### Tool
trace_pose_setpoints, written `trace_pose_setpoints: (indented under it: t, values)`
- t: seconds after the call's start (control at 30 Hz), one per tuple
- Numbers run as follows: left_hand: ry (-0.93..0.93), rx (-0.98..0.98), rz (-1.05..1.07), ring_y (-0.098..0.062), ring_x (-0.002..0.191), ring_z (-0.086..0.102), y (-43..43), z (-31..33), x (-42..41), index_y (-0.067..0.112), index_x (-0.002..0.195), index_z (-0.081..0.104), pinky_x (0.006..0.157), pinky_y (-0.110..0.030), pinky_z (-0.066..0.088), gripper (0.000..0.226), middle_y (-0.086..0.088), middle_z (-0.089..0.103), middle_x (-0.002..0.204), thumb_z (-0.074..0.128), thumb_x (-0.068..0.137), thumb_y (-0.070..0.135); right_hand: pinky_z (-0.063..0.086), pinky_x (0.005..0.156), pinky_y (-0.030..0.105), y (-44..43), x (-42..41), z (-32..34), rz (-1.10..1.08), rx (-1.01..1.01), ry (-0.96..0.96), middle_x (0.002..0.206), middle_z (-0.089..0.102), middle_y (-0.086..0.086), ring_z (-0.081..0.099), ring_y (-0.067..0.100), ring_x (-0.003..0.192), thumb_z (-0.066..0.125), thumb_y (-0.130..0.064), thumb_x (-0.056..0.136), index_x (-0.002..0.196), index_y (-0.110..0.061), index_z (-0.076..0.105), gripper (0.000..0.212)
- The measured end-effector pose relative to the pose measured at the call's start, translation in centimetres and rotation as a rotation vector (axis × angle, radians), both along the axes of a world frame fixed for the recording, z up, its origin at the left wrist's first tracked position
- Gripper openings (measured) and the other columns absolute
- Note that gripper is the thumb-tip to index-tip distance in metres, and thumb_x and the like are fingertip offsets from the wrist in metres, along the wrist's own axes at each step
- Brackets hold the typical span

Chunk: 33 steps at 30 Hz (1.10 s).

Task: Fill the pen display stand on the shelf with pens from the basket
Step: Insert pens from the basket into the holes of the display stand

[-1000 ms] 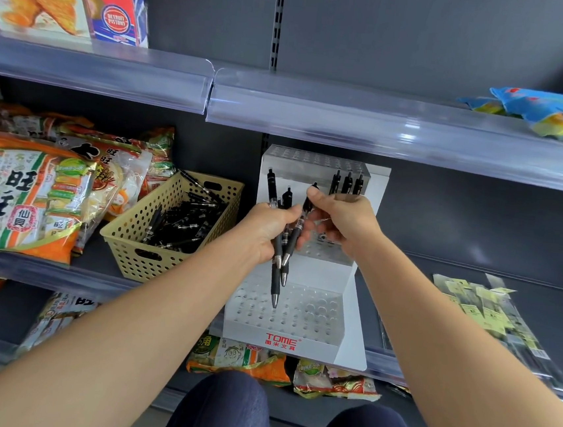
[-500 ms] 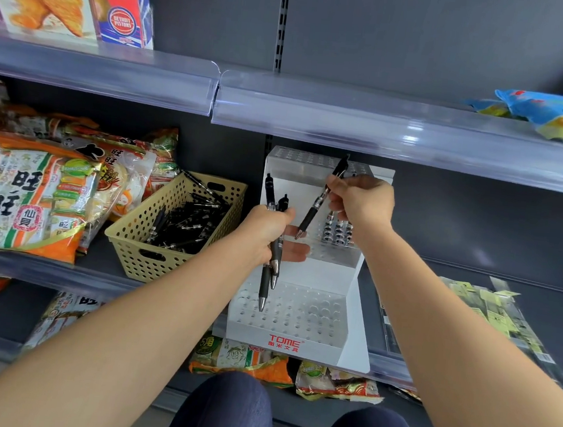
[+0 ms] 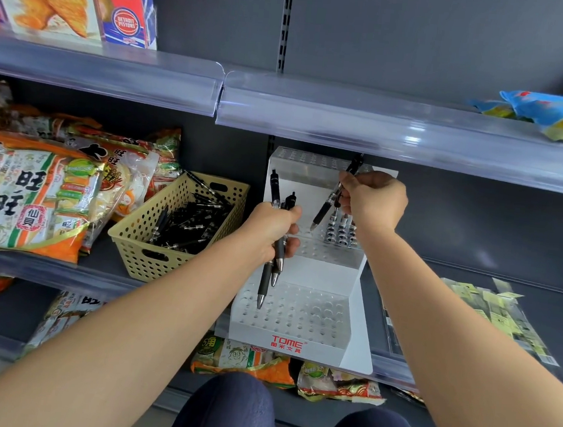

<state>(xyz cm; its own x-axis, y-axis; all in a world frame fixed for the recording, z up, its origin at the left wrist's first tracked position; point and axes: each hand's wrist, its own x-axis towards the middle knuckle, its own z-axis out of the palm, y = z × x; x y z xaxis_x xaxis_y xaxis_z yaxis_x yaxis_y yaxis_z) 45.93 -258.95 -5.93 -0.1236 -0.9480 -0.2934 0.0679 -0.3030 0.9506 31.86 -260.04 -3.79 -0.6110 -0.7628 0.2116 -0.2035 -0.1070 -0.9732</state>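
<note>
Both hands raised: left hand (image 3: 269, 227) fisted w/ pen bundle (image 3: 274, 247), right hand (image 3: 374, 201) pinching one tilted pen (image 3: 332, 197) over stand (image 3: 301, 318).

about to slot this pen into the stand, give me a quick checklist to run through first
1. Right hand grips the single black click pen: ok.
2. Pen tip points down toward the middle tier: ok.
3. Free holes beside the pens already seated in the white tiered acrylic stand: ok.
4. Tip lined up over one hole: cannot tell.
5. Left hand holds the spare black pens securely: ok.
6. Beige perforated plastic basket has pens left: ok.
</note>
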Motion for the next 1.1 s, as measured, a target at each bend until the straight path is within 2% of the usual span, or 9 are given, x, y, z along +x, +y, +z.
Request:
trace_pose_setpoints:
  t: [0.13, 0.43, 0.5, 0.6, 0.73, 0.93, 1.1]
  values:
    - [0.007, 0.002, -0.007, -0.016, 0.050, 0.046, 0.0, 0.0, 0.1, 0.003, 0.102, 0.055, 0.037, -0.018, 0.041, 0.018, -0.006, 0.050, 0.073, 0.057, 0.096, 0.020, 0.058, 0.070, 0.045, 0.1, 0.2, 0.1, -0.044, -0.030, 0.023, 0.065, 0.070, 0.002, 0.069, 0.029, 0.069, 0.079, -0.033, 0.071, 0.058, -0.023, 0.061, 0.024]
    - [0.014, 0.010, -0.005, -0.017, 0.050, 0.047, -0.2, 0.0, 0.2, 0.004, 0.101, 0.055, 0.037, -0.017, 0.041, 0.016, -0.008, 0.052, 0.074, 0.057, 0.096, 0.019, 0.057, 0.072, 0.041, -0.1, 0.6, 0.1, -0.091, -0.079, 0.099, 0.066, 0.069, 0.001, 0.068, 0.027, 0.067, 0.076, -0.033, 0.075, 0.059, -0.025, 0.059, 0.025]
    - [0.015, 0.011, -0.005, -0.017, 0.050, 0.047, -0.3, 0.0, 0.3, 0.004, 0.098, 0.055, 0.036, -0.017, 0.041, 0.015, -0.008, 0.052, 0.074, 0.057, 0.096, 0.019, 0.056, 0.073, 0.035, -0.1, 0.6, 0.1, -0.103, -0.086, 0.139, 0.067, 0.069, 0.000, 0.067, 0.024, 0.068, 0.075, -0.032, 0.077, 0.063, -0.023, 0.061, 0.022]
    - [0.016, 0.013, -0.009, -0.017, 0.050, 0.047, -0.3, -0.1, 0.2, 0.004, 0.100, 0.055, 0.037, -0.017, 0.041, 0.016, -0.008, 0.052, 0.073, 0.057, 0.096, 0.019, 0.048, 0.069, 0.024, 0.2, 0.7, 0.2, -0.117, -0.087, 0.210, 0.068, 0.066, -0.004, 0.064, 0.018, 0.070, 0.073, -0.032, 0.080, 0.073, -0.017, 0.067, 0.017]
    - [0.025, 0.014, -0.015, -0.017, 0.049, 0.047, -0.3, -0.2, 0.1, 0.003, 0.104, 0.055, 0.037, -0.017, 0.041, 0.018, -0.007, 0.051, 0.073, 0.057, 0.096, 0.019, 0.039, 0.063, 0.021, 0.5, 0.9, -0.1, -0.103, -0.082, 0.263, 0.065, 0.062, -0.008, 0.058, 0.011, 0.065, 0.072, -0.032, 0.082, 0.076, -0.014, 0.068, 0.019]
    - [0.031, 0.014, -0.021, -0.017, 0.049, 0.046, -0.3, -0.3, 0.0, 0.003, 0.105, 0.055, 0.037, -0.017, 0.041, 0.018, -0.008, 0.051, 0.073, 0.057, 0.096, 0.019, 0.038, 0.056, 0.013, 0.5, 1.0, -0.3, -0.094, -0.092, 0.275, 0.062, 0.061, -0.008, 0.055, 0.006, 0.059, 0.072, -0.031, 0.083, 0.077, -0.011, 0.067, 0.021]
    - [0.025, 0.011, -0.019, -0.018, 0.050, 0.047, -0.3, -0.2, 0.2, 0.002, 0.105, 0.055, 0.036, -0.017, 0.041, 0.019, -0.008, 0.051, 0.073, 0.057, 0.096, 0.018, 0.043, 0.064, 0.024, 0.4, 1.1, -1.2, -0.073, -0.018, 0.345, 0.072, 0.066, -0.001, 0.059, 0.015, 0.068, 0.070, -0.031, 0.084, 0.079, -0.012, 0.068, 0.020]
